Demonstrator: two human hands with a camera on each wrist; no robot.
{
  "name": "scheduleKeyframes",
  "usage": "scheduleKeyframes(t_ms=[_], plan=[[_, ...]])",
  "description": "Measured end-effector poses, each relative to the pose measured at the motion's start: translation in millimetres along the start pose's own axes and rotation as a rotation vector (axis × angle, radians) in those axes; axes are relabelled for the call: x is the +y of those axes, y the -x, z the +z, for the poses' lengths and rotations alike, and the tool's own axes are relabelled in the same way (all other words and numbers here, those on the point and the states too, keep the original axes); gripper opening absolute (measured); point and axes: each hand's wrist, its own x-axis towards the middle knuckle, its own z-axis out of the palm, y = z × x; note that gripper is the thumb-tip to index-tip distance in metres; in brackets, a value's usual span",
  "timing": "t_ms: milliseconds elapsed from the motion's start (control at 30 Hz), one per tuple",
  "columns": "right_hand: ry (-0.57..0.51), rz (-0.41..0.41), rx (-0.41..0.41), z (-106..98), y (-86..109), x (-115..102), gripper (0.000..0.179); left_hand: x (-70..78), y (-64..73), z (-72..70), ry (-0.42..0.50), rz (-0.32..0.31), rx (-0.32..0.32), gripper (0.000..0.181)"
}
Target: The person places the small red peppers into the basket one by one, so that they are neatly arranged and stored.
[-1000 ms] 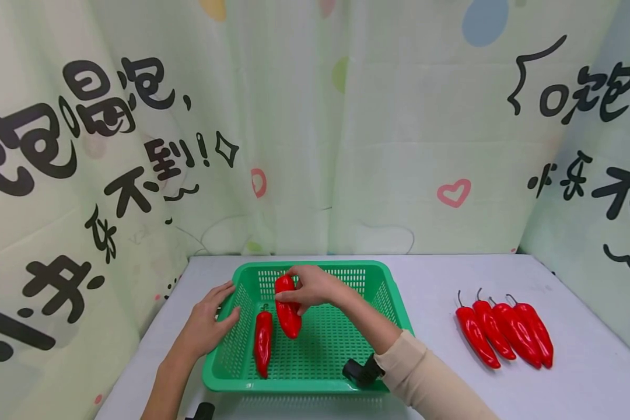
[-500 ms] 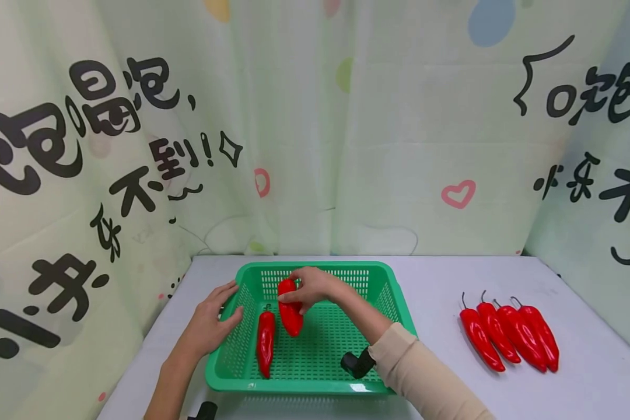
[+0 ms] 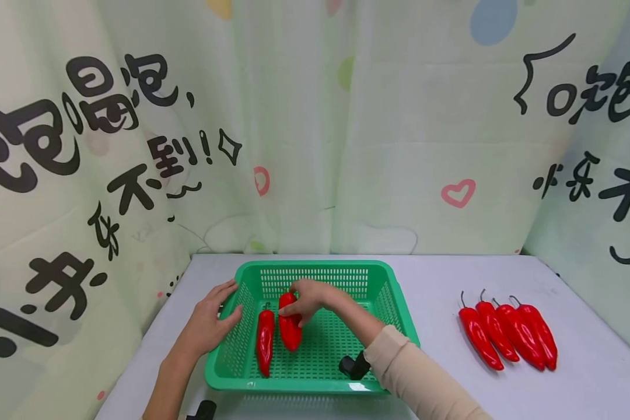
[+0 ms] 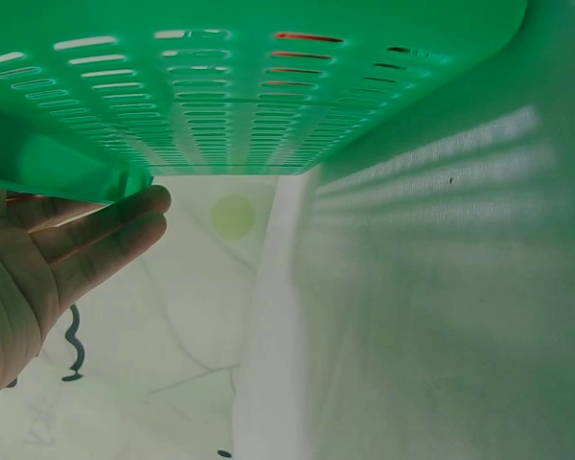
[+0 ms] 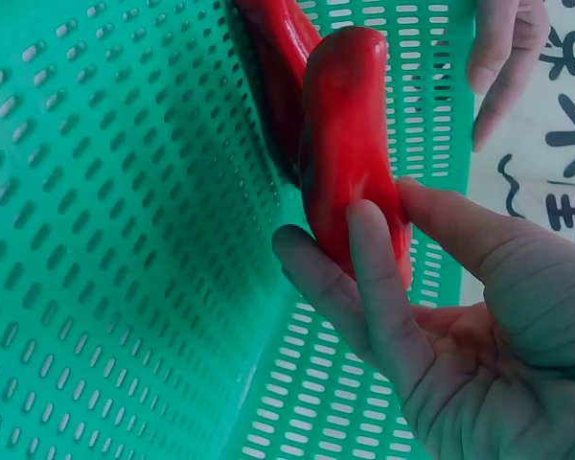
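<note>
My right hand (image 3: 310, 302) pinches a red chili pepper (image 3: 290, 332) between thumb and fingers, inside the green plastic basket (image 3: 294, 386). In the right wrist view this pepper (image 5: 350, 125) hangs with its tip pointing up the frame, near a second one. That second red pepper (image 3: 265, 343) lies lengthwise on the basket's left part. At the left rim rests my left hand (image 3: 208, 321), thumb apart and fingers fairly straight. From the left wrist view, the left hand's fingers (image 4: 105, 230) touch the basket's outer edge from outside.
Several red peppers (image 3: 509, 335) lie side by side on the white table (image 3: 436, 291), right of the basket. A printed pale-green curtain (image 3: 388, 146) stands behind the table and along both sides. Black wrist cameras (image 3: 354, 366) are strapped to the arms.
My right hand has lowered the held pepper slightly toward the basket floor, beside the lying one. The left hand stays at the rim. The head view has shifted a little.
</note>
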Motion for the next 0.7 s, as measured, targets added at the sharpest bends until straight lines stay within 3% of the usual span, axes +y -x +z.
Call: scheduleKeyframes(t_ms=[233, 433, 700], plan=[[0.004, 0.021, -0.019, 4, 0.8, 1, 0.058, -1.3, -0.7, 0.4, 0.004, -0.005, 0.0, 0.051], [0.065, 0.022, -0.045, 9, -2.5, 2, 0.069, -2.1, -0.8, 0.2, 0.002, -0.003, 0.006, 0.051], [0.039, 0.02, -0.073, 8, -0.2, 2, 0.072, -4.2, -2.2, 2.8, -0.008, 0.018, 0.013, 0.051]])
